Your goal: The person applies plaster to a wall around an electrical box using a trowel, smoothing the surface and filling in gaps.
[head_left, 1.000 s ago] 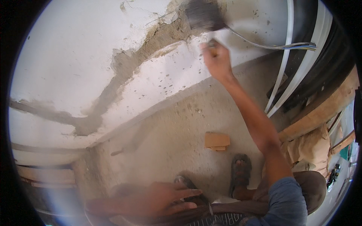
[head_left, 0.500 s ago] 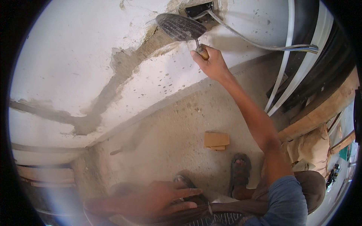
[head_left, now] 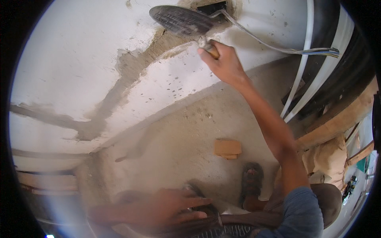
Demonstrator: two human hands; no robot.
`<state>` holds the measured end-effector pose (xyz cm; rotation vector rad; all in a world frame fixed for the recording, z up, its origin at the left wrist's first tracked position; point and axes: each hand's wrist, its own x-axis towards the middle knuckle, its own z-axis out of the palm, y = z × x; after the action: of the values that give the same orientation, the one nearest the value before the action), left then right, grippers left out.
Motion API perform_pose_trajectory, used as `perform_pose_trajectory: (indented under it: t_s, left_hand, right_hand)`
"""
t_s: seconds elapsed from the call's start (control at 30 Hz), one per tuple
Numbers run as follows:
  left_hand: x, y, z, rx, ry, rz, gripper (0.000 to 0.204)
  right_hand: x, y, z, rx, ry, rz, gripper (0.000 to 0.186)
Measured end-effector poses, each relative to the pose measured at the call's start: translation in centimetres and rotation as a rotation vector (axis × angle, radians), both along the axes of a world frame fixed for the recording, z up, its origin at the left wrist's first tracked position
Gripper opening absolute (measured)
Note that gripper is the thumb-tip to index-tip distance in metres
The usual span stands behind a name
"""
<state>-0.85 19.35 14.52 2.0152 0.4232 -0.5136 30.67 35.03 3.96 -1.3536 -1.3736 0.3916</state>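
My right hand (head_left: 227, 63) grips the wooden handle of a trowel (head_left: 180, 22). The broad grey blade lies against or close to the white wall (head_left: 71, 51), just left of a dark wall box (head_left: 212, 8); whether it touches cannot be told. Along the wall runs a channel filled with grey-brown mortar (head_left: 129, 71), stepping down to the left from the box. A bundle of cables (head_left: 262, 41) comes out by the box and hangs off to the right. Low in the view, my left hand (head_left: 178, 208) is held over my legs, fingers stretched and apart, holding nothing.
A small stack of brown cardboard pieces (head_left: 227, 148) lies on the dusty floor (head_left: 170, 142) ahead of my sandalled feet. White pipes (head_left: 303, 67) and a large dark coil (head_left: 337, 83) stand on the right, beside a curved wooden rim (head_left: 337, 127). Crumpled brown paper (head_left: 327, 160) lies nearby.
The trowel blade has shifted left and slightly up along the wall, its angle changed, with my right hand moving slightly up. My left hand has stayed nearly still.
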Motion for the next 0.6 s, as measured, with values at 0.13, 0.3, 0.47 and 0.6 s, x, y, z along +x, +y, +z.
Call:
perform_pose_trajectory:
  t_s: [0.13,0.3,0.47,0.6]
  left_hand:
    - [0.6,0.0,0.5,-0.031,0.022,0.027,0.046]
    - [0.5,0.1,0.4,-0.055,0.013,0.03,0.046]
    - [0.2,-0.8,0.7,-0.027,0.035,0.0,0.045]
    - [0.5,-0.4,0.5,-0.081,0.075,0.004,0.045]
  right_hand:
    - [-0.7,0.8,-0.2,-0.031,0.008,-0.066,0.041]
    - [-0.4,0.0,-0.1,0.204,0.437,-0.031,0.039]
    - [-0.2,0.4,-0.1,0.178,0.028,-0.029,0.036]
    - [0.2,0.1,-0.5,0.091,0.035,-0.079,0.036]
